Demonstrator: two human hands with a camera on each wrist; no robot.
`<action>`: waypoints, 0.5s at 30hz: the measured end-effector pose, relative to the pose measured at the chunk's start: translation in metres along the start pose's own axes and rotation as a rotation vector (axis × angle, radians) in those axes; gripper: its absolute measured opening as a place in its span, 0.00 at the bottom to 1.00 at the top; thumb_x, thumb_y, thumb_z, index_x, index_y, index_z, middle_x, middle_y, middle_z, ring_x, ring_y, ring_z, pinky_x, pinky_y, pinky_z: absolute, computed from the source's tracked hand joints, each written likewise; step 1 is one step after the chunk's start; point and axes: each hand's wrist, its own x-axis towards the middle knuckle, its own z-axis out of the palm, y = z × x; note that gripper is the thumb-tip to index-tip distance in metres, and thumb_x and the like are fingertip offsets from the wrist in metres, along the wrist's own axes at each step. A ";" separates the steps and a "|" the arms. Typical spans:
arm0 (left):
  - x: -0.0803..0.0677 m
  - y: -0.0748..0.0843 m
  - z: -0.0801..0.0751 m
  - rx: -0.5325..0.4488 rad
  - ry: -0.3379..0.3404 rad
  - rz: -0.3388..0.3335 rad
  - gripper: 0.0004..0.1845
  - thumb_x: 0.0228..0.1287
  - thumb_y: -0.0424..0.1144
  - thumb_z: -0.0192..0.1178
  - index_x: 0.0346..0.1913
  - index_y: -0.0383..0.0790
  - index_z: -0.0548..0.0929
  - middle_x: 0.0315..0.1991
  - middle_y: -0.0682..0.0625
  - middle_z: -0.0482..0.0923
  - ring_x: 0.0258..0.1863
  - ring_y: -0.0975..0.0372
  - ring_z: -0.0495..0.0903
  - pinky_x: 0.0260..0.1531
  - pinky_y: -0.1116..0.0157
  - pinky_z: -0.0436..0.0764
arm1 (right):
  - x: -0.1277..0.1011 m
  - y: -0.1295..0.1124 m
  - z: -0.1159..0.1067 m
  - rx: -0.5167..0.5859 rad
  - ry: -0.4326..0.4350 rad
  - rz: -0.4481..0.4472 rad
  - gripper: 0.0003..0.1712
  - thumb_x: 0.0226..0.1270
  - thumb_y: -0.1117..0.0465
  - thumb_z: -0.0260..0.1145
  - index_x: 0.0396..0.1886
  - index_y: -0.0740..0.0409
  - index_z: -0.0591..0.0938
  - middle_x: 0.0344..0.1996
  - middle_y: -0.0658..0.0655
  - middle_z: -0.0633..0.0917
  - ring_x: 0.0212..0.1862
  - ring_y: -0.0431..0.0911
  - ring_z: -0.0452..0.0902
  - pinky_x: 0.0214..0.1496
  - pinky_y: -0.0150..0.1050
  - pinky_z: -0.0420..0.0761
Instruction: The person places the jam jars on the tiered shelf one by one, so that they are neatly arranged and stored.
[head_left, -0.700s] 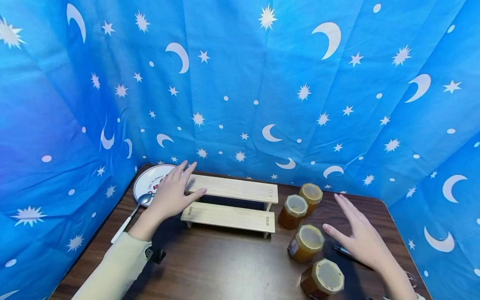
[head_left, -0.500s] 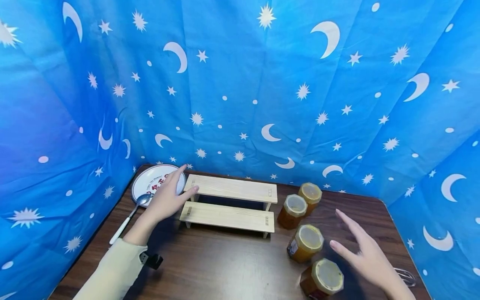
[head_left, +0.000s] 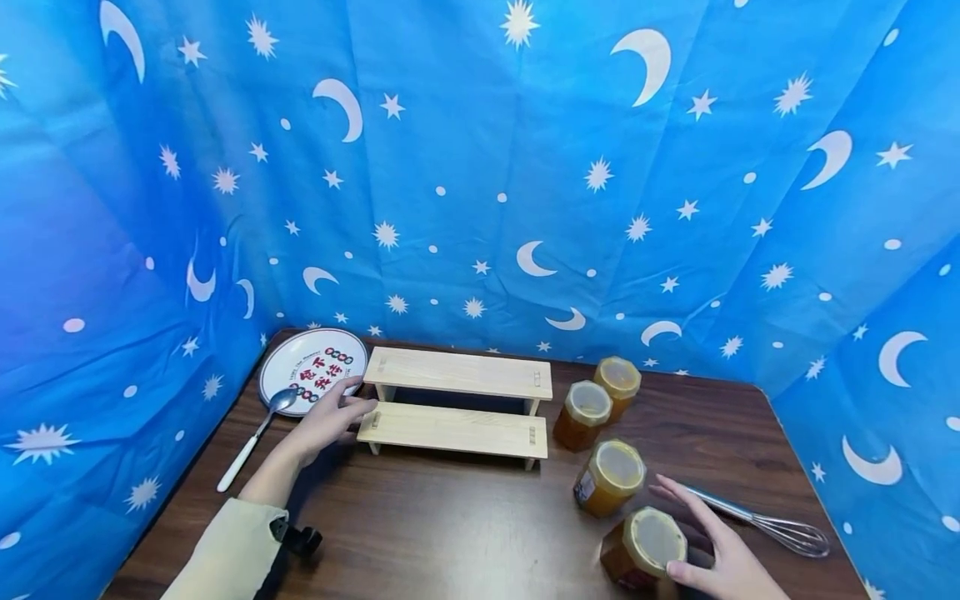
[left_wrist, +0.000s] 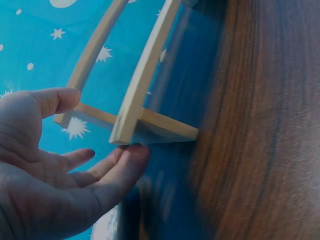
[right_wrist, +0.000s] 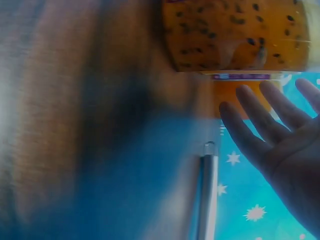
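Observation:
A two-step wooden shelf stands mid-table, seen edge-on as the shelf in the left wrist view. My left hand lies open at the shelf's left end, fingertips touching the lower step's end. Several amber jars with pale lids stand to the right. My right hand is open beside the nearest jar, thumb at its lid edge; the right wrist view shows spread fingers next to the jar. Neither hand holds anything.
A white plate with printed characters sits at the back left, a spoon at its edge. A metal whisk lies right of my right hand, its handle close by. Blue star-print cloth walls the table on three sides.
My left hand has drawn back from the upper step down to the lower step's left end. My right hand has dropped toward me, next to the nearest jar, uncovering the whisk.

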 end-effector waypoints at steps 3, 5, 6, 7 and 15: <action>0.002 -0.005 0.004 -0.039 -0.025 -0.014 0.42 0.75 0.50 0.61 0.82 0.38 0.53 0.66 0.31 0.70 0.62 0.42 0.77 0.50 0.50 0.87 | -0.002 0.004 0.002 -0.008 -0.025 -0.010 0.45 0.74 0.63 0.66 0.84 0.53 0.55 0.75 0.71 0.65 0.64 0.25 0.67 0.55 0.47 0.83; 0.004 -0.007 0.006 -0.069 -0.034 -0.018 0.42 0.74 0.46 0.62 0.81 0.36 0.53 0.64 0.31 0.71 0.59 0.43 0.78 0.49 0.51 0.87 | -0.002 0.007 0.003 -0.027 -0.032 -0.026 0.47 0.71 0.64 0.69 0.83 0.53 0.56 0.75 0.70 0.65 0.65 0.26 0.65 0.54 0.44 0.82; 0.004 -0.008 0.006 -0.081 -0.036 -0.020 0.42 0.74 0.44 0.62 0.81 0.36 0.54 0.64 0.31 0.71 0.58 0.44 0.79 0.49 0.52 0.87 | -0.002 0.009 0.004 -0.020 -0.035 -0.029 0.47 0.70 0.64 0.70 0.83 0.53 0.57 0.75 0.69 0.65 0.65 0.27 0.66 0.54 0.42 0.82; 0.005 -0.010 0.006 -0.097 -0.030 -0.028 0.42 0.72 0.42 0.63 0.81 0.36 0.55 0.63 0.32 0.71 0.56 0.46 0.80 0.48 0.53 0.88 | -0.001 0.010 0.005 -0.012 -0.042 -0.028 0.48 0.69 0.64 0.71 0.83 0.52 0.57 0.74 0.69 0.66 0.65 0.28 0.67 0.53 0.41 0.83; 0.005 -0.019 0.007 -0.138 -0.033 -0.031 0.38 0.71 0.31 0.62 0.78 0.27 0.58 0.63 0.30 0.71 0.48 0.54 0.83 0.47 0.55 0.89 | 0.000 0.025 0.015 -0.058 -0.043 -0.035 0.52 0.58 0.57 0.82 0.77 0.63 0.64 0.63 0.63 0.78 0.58 0.34 0.76 0.52 0.34 0.82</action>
